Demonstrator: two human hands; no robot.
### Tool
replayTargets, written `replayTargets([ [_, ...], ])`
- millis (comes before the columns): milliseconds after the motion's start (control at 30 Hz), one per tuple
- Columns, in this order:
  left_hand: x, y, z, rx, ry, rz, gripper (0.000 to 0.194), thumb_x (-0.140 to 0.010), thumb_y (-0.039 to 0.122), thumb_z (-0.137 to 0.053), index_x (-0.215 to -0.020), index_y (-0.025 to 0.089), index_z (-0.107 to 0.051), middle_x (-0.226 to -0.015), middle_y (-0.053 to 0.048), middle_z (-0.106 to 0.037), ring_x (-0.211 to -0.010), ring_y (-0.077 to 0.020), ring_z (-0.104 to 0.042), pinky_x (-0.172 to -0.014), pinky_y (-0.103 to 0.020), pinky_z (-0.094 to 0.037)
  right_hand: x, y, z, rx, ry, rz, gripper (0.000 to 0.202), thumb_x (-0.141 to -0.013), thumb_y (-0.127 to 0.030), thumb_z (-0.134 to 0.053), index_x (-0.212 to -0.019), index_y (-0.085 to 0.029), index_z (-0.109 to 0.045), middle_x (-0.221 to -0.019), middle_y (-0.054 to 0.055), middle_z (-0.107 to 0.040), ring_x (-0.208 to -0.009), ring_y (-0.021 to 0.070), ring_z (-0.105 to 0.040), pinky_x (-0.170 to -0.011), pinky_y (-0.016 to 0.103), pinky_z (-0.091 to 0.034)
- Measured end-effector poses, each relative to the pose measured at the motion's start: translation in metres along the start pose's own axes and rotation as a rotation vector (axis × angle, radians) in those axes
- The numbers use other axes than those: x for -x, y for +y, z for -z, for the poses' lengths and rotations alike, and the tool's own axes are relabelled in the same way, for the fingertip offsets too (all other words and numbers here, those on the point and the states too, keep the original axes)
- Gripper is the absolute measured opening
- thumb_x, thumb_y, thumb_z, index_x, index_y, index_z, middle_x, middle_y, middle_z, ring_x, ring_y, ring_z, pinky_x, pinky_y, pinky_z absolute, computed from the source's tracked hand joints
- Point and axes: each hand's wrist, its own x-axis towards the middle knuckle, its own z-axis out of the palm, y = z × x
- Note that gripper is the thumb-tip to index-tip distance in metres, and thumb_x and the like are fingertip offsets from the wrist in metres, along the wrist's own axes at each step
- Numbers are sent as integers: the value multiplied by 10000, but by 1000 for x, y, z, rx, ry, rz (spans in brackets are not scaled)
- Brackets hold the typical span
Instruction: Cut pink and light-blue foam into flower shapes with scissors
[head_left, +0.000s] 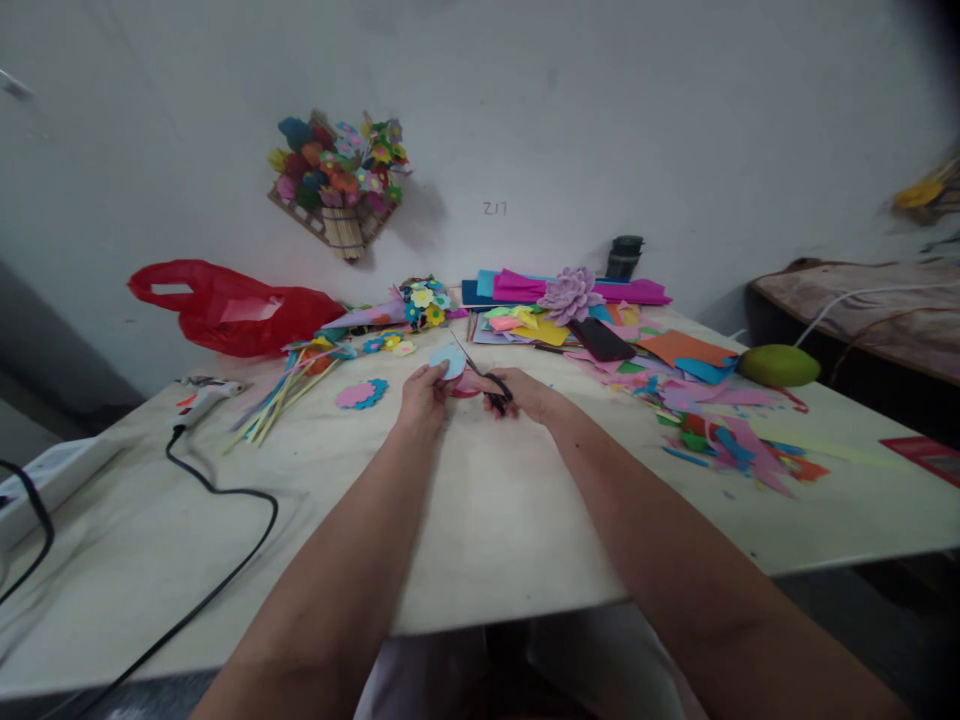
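Over the middle of the white table, my left hand (425, 396) pinches a light blue paper piece (448, 360) at its lower left edge. My right hand (525, 393) is closed around the black handles of a pair of scissors (496, 386). The scissor blades point up and left, close to the blue piece's right side. A pinkish-red piece (466, 383) shows between the two hands; which hand holds it I cannot tell. Left of my left hand, a pink scalloped shape (356, 396) lies partly over a blue scalloped one (380, 388).
On the table (495, 520), a glue gun (206, 401) with a black cord and a red plastic bag (232, 310) are at left. Paper scraps (739, 450), a dark phone (601, 340) and a green fruit (780, 366) are at right. Coloured sheets and a purple flower (570, 295) stand behind.
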Motion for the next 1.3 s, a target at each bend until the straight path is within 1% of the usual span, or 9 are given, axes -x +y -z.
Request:
replayTargets([
  [100,0,0,0,5,8,-8,181,-711,3,-646,-615,130,-561,-637,-10,-619,-559,-99,-615,-558,-208,-546,0,1,0,-7,-10,19,320,-831,-450,-649,-752,-153,-561,-597,-1,-607,-401,59,-508,-287,148,-268],
  [400,3,0,-3,-17,23,7,203,-684,11,-682,-616,138,-539,-613,15,-600,-519,-90,-594,-581,-233,-563,-2,3,-2,-22,-8,27,292,-849,-424,-631,-757,-155,-562,-578,-17,-588,-391,53,-487,-288,146,-258],
  [700,5,1,-4,-25,32,19,213,-690,14,-680,-631,150,-527,-623,17,-603,-533,-82,-601,-585,-202,-560,-3,4,-5,-34,-7,40,318,-847,-460,-624,-773,-156,-565,-584,-19,-579,-404,53,-500,-296,144,-256],
  [900,4,0,-4,-18,27,21,204,-686,16,-695,-645,145,-542,-642,10,-618,-547,-97,-617,-595,-239,-573,-3,6,-4,-34,-12,54,356,-851,-506,-599,-771,-163,-549,-601,-14,-582,-415,52,-500,-307,152,-254],
  [1000,4,0,-4,-10,22,21,204,-676,14,-698,-649,146,-545,-636,9,-623,-544,-96,-616,-586,-227,-571,-4,7,-4,-47,-16,55,365,-844,-511,-603,-759,-161,-545,-600,-14,-579,-413,51,-499,-307,153,-253],
  [1167,5,-1,-5,-9,22,17,207,-672,5,-666,-615,144,-523,-595,15,-606,-519,-83,-597,-544,-183,-548,-6,9,-4,-50,-10,46,337,-832,-493,-624,-801,-162,-563,-593,-22,-577,-408,53,-500,-308,157,-257],
  [1300,5,-1,-5,4,19,8,185,-689,-4,-649,-626,131,-540,-605,7,-614,-522,-86,-603,-549,-196,-550,-8,10,-4,-52,-12,49,330,-836,-486,-621,-798,-163,-567,-585,-26,-572,-404,54,-497,-304,159,-258],
])
